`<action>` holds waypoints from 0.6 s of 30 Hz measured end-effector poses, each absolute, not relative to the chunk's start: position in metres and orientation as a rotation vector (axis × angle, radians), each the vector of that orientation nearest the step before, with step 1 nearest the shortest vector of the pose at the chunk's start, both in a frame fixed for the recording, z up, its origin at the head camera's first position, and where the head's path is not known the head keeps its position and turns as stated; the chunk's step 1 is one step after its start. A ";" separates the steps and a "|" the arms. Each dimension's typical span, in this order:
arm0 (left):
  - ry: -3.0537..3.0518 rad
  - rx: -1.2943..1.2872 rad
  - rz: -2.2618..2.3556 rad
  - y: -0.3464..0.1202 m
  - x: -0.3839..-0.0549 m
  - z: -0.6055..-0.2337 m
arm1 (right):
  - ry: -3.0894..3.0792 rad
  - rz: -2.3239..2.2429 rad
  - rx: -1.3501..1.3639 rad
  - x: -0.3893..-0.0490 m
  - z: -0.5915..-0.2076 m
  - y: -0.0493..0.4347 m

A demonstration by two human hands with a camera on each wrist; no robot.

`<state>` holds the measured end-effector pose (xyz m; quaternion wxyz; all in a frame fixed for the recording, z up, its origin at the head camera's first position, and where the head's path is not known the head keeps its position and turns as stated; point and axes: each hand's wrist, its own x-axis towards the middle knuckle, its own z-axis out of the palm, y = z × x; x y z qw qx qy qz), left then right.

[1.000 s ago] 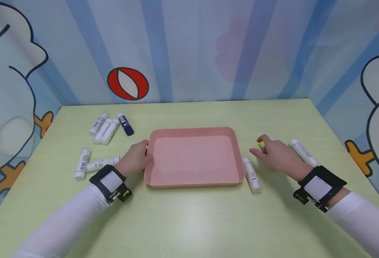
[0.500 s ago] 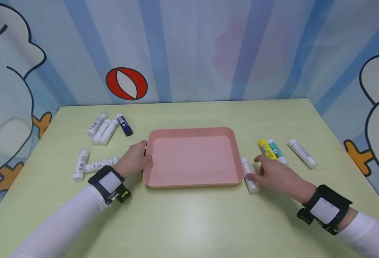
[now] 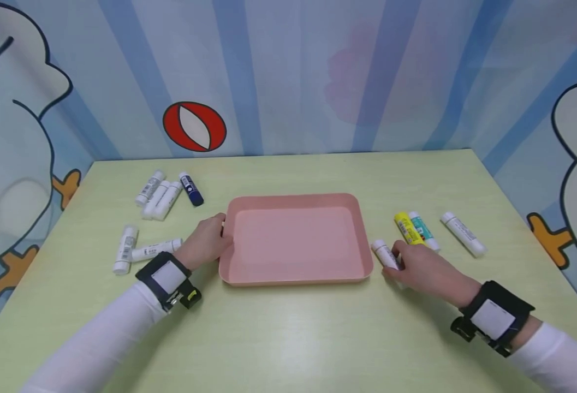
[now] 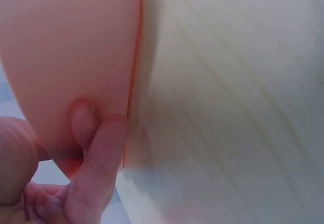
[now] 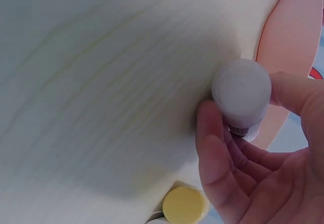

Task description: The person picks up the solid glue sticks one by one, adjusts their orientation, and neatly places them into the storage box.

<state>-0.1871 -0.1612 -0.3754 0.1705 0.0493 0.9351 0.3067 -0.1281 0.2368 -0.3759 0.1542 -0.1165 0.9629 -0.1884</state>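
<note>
A pink rectangular tray lies at the middle of the table. My left hand grips its left edge, and the left wrist view shows the fingers at the pink wall. Just off the tray's right side, my right hand holds a white glue stick between thumb and fingers. In the right wrist view its round end faces the camera. Behind that hand lie a yellow glue stick and a teal-and-white one, side by side.
Farther right lies another white stick. At the back left are several white sticks and a dark blue one. Two more white sticks, one upright in view and one slanted, lie near my left wrist. A patterned backdrop encloses the table.
My right hand has come from the yellow stick toward the tray and taken hold of the white glue stick, whose near end has shifted slightly right. The left hand stays on the tray.
</note>
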 end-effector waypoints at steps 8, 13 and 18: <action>2.661 0.134 0.860 -0.161 -0.186 -0.374 | 2.788 -0.523 -0.361 -0.129 -0.378 0.239; 2.659 0.154 0.859 -0.161 -0.186 -0.374 | 2.802 -0.532 -0.376 -0.129 -0.378 0.240; 2.659 0.162 0.819 -0.164 -0.188 -0.372 | 2.826 -0.553 -0.366 -0.133 -0.370 0.240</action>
